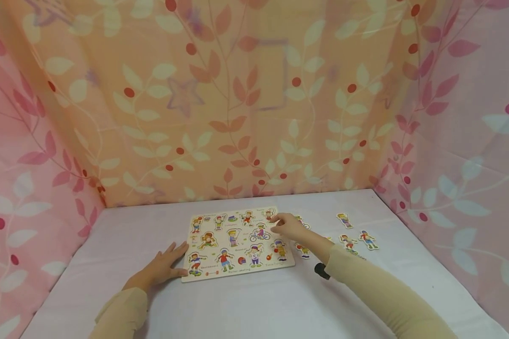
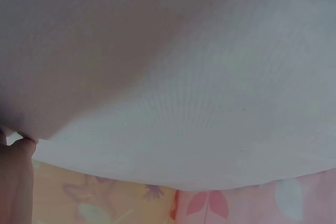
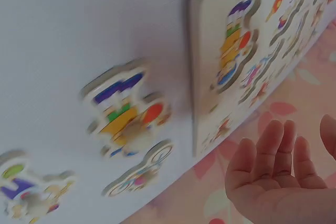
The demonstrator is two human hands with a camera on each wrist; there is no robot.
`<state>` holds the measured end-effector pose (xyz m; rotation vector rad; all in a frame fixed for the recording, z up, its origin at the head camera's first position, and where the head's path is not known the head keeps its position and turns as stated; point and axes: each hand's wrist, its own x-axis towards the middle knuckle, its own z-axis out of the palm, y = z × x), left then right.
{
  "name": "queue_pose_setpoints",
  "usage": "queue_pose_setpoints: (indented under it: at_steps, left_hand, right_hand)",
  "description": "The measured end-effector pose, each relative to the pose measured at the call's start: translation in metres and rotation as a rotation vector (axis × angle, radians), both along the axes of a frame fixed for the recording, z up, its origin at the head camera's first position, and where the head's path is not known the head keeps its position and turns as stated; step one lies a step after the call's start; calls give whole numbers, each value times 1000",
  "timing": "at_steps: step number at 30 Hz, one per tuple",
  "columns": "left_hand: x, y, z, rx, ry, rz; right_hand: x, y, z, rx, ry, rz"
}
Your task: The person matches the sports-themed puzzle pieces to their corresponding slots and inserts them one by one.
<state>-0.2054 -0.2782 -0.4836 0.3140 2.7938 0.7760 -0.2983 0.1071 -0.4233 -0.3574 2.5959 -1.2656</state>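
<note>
A wooden puzzle board (image 1: 287, 262) printed with sports figures and small words lies flat on the table. My left hand (image 1: 165, 262) rests at its left edge, fingers spread and thumb by the near left corner. In the left wrist view only a bit of that hand (image 2: 18, 177) shows. My right hand (image 1: 289, 226) hovers over the board's far right part, near the tennis figure (image 1: 268, 215). In the right wrist view its fingers (image 3: 270, 148) are loosely bent, thumb apart, with nothing between them. Beside the board lies a loose figure piece with a red paddle (image 3: 126, 116).
More loose pieces lie to the right, among them a bicycle piece (image 3: 139, 177), a figure in a yellow top (image 1: 345, 220) and a figure with a blue helmet (image 1: 368, 240). A small black object (image 1: 321, 270) sits at the right cuff. Patterned cloth walls (image 1: 237, 94) surround the white table.
</note>
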Motion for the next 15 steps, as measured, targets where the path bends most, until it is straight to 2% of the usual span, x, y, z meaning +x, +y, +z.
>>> queue_pose_setpoints:
  at_steps: [4,11,15]
  left_hand:
    - [0,0,0,0,4,-4]
    - [0,2,0,-12,-13,11]
    - [0,3,1,-19,-18,22]
  right_hand:
    - [-3,19,3,8,13,3]
    - [-3,49,8,25,2,-51]
    - [-3,66,8,21,34,-31]
